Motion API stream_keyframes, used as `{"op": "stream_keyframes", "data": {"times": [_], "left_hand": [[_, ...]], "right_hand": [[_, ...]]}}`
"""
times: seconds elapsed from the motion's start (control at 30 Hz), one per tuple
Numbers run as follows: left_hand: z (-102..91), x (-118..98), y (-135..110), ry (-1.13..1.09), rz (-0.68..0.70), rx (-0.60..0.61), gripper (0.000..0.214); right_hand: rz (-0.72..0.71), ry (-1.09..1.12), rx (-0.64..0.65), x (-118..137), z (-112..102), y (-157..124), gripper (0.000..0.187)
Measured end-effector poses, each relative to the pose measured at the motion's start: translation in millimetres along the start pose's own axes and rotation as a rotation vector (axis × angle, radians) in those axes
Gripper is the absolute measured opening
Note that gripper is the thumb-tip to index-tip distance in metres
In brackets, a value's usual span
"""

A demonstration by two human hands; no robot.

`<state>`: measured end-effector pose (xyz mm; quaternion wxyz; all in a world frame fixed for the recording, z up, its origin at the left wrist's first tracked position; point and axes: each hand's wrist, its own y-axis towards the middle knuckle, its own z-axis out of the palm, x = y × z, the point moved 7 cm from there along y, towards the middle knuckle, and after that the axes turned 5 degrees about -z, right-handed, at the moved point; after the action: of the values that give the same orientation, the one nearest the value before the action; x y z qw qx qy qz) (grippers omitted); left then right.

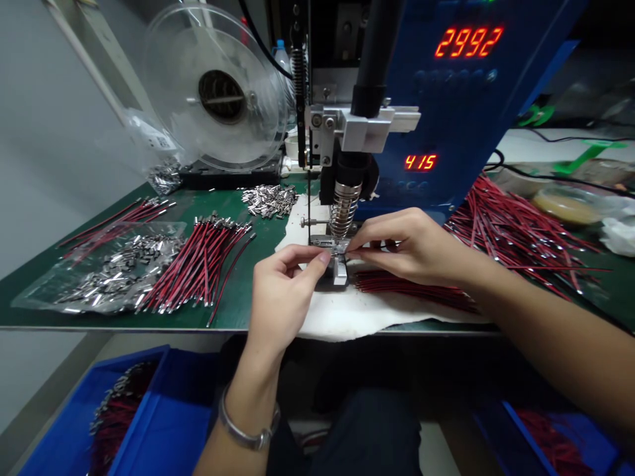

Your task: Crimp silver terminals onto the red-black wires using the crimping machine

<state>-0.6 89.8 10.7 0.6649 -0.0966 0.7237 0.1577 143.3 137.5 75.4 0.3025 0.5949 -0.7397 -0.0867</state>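
Note:
My left hand (pixel 285 284) is at the left side of a small metal fixture (pixel 340 268), thumb and forefinger pinched together. From the right, my right hand (pixel 404 244) reaches to the same fixture with its fingertips closed. Whatever each hand pinches is too small or hidden to make out. Just above the fingers stands the soldering machine's spring-wrapped tip (pixel 344 205). Beneath my right hand lies a bundle of red and black wires (pixel 411 289) on a white cloth (pixel 342 320).
Left on the green table are finished-looking wires (pixel 198 264), a plastic bag of metal parts (pixel 119 268) and a loose metal pile (pixel 270 200). A clear reel (pixel 169 86) stands behind. More red wires (pixel 516 238) lie right of the blue machine (pixel 446 106). Blue bins (pixel 173 403) sit below.

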Motion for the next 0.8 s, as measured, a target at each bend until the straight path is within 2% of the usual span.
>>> {"op": "stream_keyframes", "data": {"times": [0.8], "left_hand": [[-1.6,-0.8,-1.0,-0.017,-0.023,-0.042,0.018]], "right_hand": [[0.016,-0.012,0.019,0.0,1.0,0.3,0.012]]}}
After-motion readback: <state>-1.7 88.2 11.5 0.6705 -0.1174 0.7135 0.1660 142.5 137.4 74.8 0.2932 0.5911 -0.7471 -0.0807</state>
